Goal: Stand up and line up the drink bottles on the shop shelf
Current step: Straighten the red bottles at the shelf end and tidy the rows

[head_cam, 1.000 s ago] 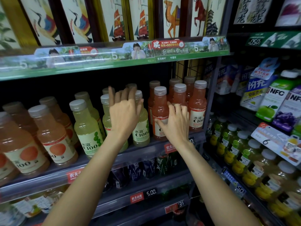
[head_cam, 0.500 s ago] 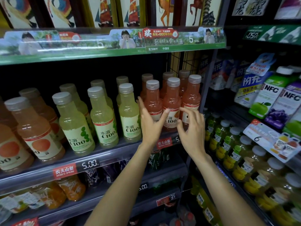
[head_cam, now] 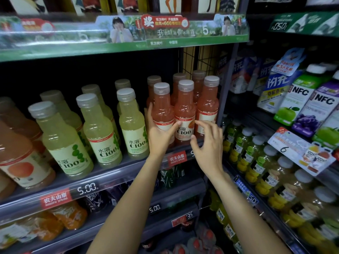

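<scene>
- Two bare forearms reach up from the bottom of the frame to mid-frame.
- left hand (head_cam: pixel 159 133) grips the leftmost pink bottle (head_cam: pixel 162 110), thumb across its white label, fingers round the far side.
- right hand (head_cam: pixel 209 143) hovers with loosely curved fingers, holding nothing, just in front of the middle pink bottle (head_cam: pixel 185 114) and right pink bottle (head_cam: pixel 208 107).
- Three smooth, clear-plastic pink bottles with ribbed grey caps stand upright in front on the grey shelf (head_cam: pixel 113 173); four more caps show behind.
- Three pale-green bottles (head_cam: pixel 100 132) front the row at centre left, upright.
</scene>
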Motion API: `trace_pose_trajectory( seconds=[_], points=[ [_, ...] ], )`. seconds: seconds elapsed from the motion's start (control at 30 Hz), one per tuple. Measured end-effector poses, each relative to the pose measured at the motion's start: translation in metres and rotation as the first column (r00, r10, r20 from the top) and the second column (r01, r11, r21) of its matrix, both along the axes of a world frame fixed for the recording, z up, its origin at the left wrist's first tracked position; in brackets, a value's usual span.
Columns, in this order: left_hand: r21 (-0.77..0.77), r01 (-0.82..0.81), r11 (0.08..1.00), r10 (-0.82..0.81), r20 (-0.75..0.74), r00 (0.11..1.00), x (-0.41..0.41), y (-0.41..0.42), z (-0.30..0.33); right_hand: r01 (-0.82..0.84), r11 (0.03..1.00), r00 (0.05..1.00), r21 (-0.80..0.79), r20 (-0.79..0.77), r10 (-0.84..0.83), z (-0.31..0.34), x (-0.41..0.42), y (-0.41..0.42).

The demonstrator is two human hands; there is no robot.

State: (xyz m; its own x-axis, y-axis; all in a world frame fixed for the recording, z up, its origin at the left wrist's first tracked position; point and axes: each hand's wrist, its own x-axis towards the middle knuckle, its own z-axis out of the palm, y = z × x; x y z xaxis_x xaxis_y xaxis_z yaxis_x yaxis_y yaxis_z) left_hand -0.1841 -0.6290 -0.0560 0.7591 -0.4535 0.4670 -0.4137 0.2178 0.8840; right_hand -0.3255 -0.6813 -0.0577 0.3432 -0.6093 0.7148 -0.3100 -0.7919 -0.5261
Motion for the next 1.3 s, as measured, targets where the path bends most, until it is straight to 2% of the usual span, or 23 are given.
trace_pose_trajectory(
  seconds=[0.3, 0.5, 0.83, 1.17, 1.3],
  points=[
    [-0.001, -0.025, 1.000, 0.025, 0.086, 0.996, 0.007, -0.003, -0.006, 0.093, 0.994, 0.996, 0.065, 0.007, -0.094, 0.004, 0.027, -0.008],
    [-0.032, 0.033, 0.999, -0.032, 0.047, 0.998, 0.004, -0.004, -0.006, 0.108, 0.994, 0.994, 0.026, -0.005, -0.108, 0.010, 0.036, -0.011],
    [-0.012, -0.003, 1.000, 0.004, 0.096, 0.995, 0.007, -0.011, -0.012, 0.333, 0.936, 0.941, -0.112, -0.016, -0.337, 0.013, 0.034, -0.008],
    [0.006, 0.008, 1.000, -0.008, 0.064, 0.998, 0.006, -0.013, -0.012, 0.212, 0.977, 0.977, -0.015, 0.025, -0.212, 0.009, 0.032, -0.012],
    [0.100, -0.013, 0.995, 0.010, 0.029, 1.000, -0.007, -0.005, -0.006, 0.157, 0.987, 0.987, -0.030, 0.035, -0.156, 0.012, 0.019, -0.003]
  ],
)
